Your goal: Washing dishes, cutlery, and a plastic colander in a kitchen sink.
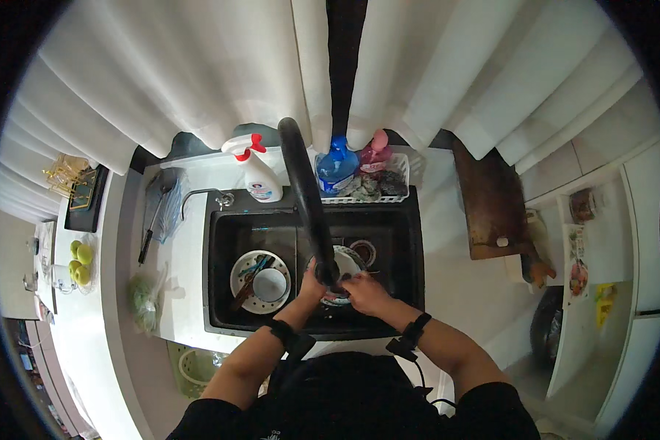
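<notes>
Over the right part of the black double-bowl sink [250, 218], both hands work close together beneath the black faucet [303, 190]. My left hand [311, 287] is partly hidden by the faucet head, so what it grips is unclear. The fingers of my right hand [366, 293] are closed on a small dark item [338, 285], too blurred to name. Below them is a pale dish [345, 262] with a patterned rim. A round dish with a brown rim [363, 253] lies just beyond. In the left basin, a white perforated colander [242, 264] holds a white bowl [269, 285] and several utensils [251, 279].
Behind the sink stand a white spray bottle [262, 180] and a white basket [408, 175] with a blue bottle [336, 165], a pink bottle [376, 154] and scrubbers [366, 188]. A wooden board [489, 203] is at right. A ladle [157, 214] and bagged greens [147, 297] lie left.
</notes>
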`<state>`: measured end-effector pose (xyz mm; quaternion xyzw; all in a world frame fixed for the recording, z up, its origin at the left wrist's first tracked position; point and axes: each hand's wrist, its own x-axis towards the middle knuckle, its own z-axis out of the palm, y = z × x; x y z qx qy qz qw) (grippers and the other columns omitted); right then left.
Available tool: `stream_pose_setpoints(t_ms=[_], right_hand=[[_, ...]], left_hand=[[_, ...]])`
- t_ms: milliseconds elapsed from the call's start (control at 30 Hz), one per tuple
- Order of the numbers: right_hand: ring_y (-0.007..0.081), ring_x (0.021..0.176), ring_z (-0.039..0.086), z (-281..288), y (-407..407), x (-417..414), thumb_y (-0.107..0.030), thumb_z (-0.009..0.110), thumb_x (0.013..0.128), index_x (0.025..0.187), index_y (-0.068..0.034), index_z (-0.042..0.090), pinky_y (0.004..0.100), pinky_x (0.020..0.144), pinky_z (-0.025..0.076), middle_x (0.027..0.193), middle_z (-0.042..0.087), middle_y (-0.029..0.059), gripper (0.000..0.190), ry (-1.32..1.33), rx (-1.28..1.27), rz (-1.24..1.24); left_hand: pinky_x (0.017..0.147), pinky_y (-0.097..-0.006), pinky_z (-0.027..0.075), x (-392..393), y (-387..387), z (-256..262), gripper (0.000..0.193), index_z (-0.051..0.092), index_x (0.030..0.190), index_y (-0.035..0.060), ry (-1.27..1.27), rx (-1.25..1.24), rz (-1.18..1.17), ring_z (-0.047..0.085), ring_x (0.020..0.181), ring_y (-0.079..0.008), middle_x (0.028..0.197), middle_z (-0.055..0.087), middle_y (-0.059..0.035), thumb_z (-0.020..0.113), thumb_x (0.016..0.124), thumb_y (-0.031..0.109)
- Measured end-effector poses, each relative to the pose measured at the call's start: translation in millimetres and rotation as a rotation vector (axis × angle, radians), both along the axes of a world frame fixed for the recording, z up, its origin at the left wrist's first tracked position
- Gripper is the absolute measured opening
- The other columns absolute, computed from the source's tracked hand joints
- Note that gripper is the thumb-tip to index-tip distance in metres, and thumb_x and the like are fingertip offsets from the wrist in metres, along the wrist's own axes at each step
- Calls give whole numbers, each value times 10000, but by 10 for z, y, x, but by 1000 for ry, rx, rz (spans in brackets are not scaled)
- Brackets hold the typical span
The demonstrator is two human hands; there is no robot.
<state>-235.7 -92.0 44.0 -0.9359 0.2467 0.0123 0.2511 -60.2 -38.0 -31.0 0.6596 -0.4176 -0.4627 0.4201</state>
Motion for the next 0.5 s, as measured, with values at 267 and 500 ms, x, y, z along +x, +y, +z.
stream_pose_setpoints(t_ms=[267, 500], right_hand=[[200, 926, 540, -211, -165, -149, -187, 571, 829, 1067, -77, 513, 320, 714, 481, 1011, 549, 50, 268, -548, 1205, -1001], [114, 766, 521, -418, -103, -132, -235, 668, 779, 1022, -105, 527, 265, 624, 477, 881, 559, 29, 310, -366, 1903, -1132]], left_hand=[[855, -459, 389, -189, -35, -110, 632, 354, 1225, 90, -70, -40, 255, 498, 1059, -312, 1085, 536, -167, 683, 693, 179], [925, -331, 354, -566, -185, 996, 407, 359, 1231, 58, 198, 127, 260, 428, 1103, -223, 1145, 452, -116, 483, 844, 82]])
